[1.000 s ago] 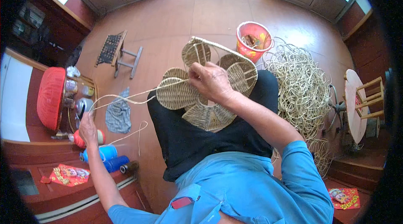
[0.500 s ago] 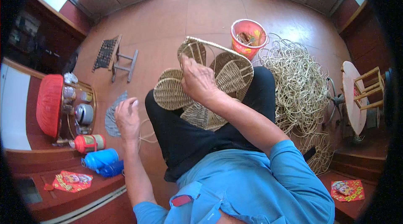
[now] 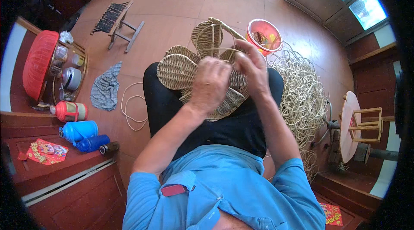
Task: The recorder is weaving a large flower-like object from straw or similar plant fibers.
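A woven flower-shaped basket (image 3: 177,71) of tan twisted cord rests on my lap, its rounded petal panels spreading outward. My left hand (image 3: 211,84) lies over the middle of it with bent fingers closed on the weave; the fingertips are hidden. To its right, my right hand (image 3: 254,67) is closed in a pinch on a thin pale cord (image 3: 226,49), close above the basket's right side. This cord arches past the upright petal at the back. Both hands nearly meet, covering much of the basket's centre.
A big heap of loose pale cord (image 3: 302,87) lies on the floor at right, beside a red bucket (image 3: 264,34). A folding stool (image 3: 114,18), grey cloth (image 3: 106,87) and cord loop (image 3: 134,96) are at left. Flasks (image 3: 79,131) stand nearer; a round wooden seat (image 3: 347,126) is far right.
My left hand has come from the open space at left onto the basket. My right hand has moved from its left petals to its right side. The whole view has turned somewhat.
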{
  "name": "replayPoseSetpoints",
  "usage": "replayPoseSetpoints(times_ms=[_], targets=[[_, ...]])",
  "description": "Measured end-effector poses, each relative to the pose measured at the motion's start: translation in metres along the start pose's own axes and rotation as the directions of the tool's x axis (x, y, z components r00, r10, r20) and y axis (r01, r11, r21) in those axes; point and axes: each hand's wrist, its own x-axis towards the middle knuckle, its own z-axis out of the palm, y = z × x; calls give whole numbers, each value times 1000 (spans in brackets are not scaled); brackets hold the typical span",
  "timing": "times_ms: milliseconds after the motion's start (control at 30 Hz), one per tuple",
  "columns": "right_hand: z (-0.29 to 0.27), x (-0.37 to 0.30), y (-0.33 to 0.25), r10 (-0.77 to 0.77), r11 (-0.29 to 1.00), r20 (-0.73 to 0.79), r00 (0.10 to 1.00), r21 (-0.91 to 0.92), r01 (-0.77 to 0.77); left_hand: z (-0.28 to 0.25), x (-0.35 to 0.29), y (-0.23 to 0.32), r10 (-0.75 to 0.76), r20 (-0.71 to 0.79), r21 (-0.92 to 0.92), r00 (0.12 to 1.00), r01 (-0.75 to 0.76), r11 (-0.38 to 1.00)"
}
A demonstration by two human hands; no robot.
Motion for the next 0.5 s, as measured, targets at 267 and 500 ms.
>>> replayPoseSetpoints(times_ms=[267, 500], targets=[[-311, -35, 19, 305, 921, -524, 796, 375, -106, -23, -77, 4, 155, 147, -200, 977, -124, 972], [-708, -237, 1, 261, 965, -808, 528, 203, -166, -133, -154, -172, 33, 160, 248, 987, -72, 966]])
